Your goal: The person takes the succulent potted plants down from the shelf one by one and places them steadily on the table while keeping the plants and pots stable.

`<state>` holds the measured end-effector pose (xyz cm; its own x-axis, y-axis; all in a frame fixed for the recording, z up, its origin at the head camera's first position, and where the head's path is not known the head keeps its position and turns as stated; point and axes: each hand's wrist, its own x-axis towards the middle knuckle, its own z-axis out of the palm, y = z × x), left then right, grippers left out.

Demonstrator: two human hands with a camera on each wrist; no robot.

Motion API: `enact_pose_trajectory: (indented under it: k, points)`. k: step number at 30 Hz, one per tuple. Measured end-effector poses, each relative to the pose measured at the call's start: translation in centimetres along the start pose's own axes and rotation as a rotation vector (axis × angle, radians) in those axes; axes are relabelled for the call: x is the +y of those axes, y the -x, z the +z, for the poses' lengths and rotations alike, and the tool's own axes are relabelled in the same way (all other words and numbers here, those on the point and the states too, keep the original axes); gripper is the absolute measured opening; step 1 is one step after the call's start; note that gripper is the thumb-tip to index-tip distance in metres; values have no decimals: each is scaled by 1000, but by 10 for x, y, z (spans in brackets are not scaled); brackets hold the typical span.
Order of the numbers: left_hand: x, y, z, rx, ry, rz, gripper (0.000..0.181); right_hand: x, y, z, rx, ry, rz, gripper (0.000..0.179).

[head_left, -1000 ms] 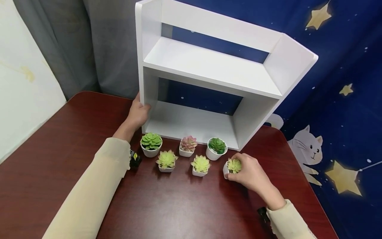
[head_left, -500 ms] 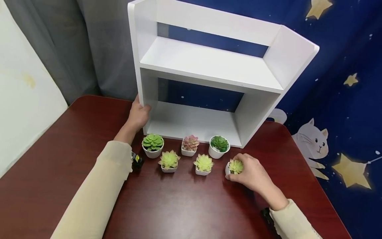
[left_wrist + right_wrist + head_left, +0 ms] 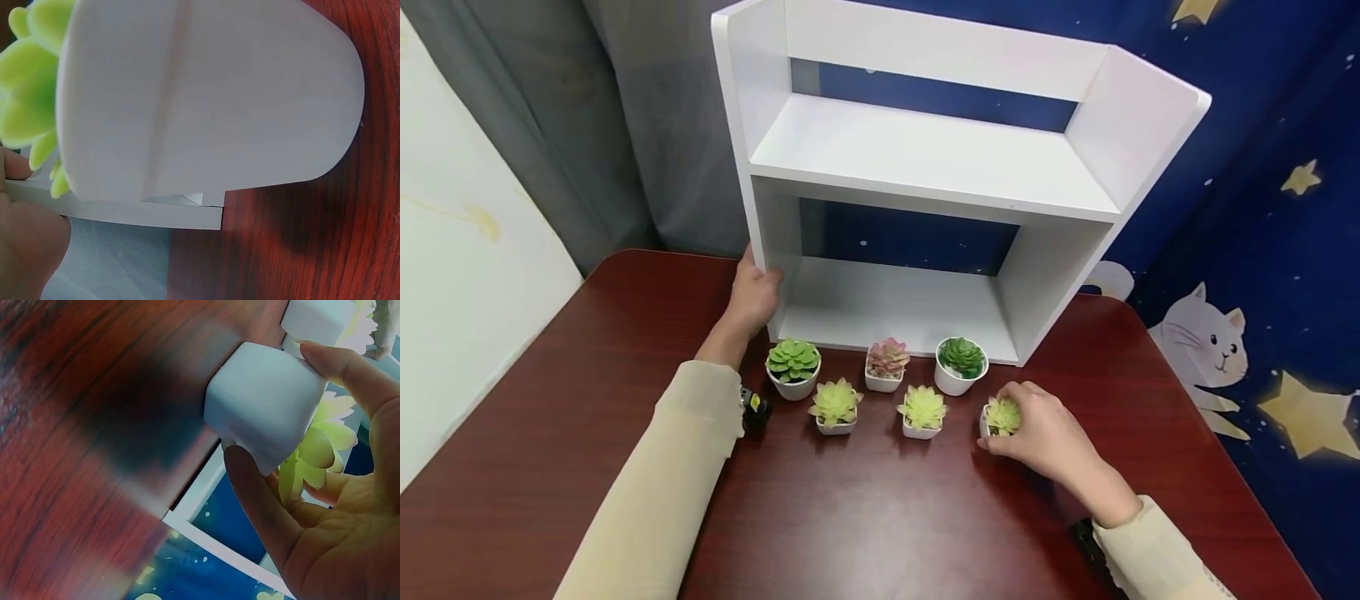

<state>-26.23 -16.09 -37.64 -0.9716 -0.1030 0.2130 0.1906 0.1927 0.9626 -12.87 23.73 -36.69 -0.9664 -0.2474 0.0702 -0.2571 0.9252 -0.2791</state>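
My left hand [image 3: 751, 298] grips the left side panel of a white two-tier shelf [image 3: 898, 312], thumb on its front edge. In the left wrist view that thumb and finger wrap the panel [image 3: 144, 214], partly hidden by a close white pot [image 3: 250, 94]. On the right, my right hand [image 3: 1048, 433] pinches a small white pot with a yellow-green succulent [image 3: 1003, 415] between thumb and fingers. The right wrist view shows the fingertips on opposite sides of this pot [image 3: 265, 403], which is low at the tabletop.
In front of the shelf stand a round green succulent [image 3: 793, 367], a pink one [image 3: 886, 365] and a dark green one [image 3: 961, 365]. Nearer are two yellow-green succulents, one left [image 3: 835, 408] and one right [image 3: 922, 412]. Behind the red-brown table [image 3: 865, 517] hangs a starry blue curtain [image 3: 1285, 275].
The head view has shifted and turned slightly, so the pots appear farther right. Both hands keep their holds, the left on the shelf and the right on the potted succulent.
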Motion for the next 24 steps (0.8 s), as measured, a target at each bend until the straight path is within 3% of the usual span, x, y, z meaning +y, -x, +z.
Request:
enact_pose_trajectory:
  k: [10,24]
  points:
    - [3,4,1,8,-29,-14,62,1,2,1,14,-12,0,46]
    - [-7,7,-8,9,-48,-32,63,-5,5,11,9,-12,7,58]
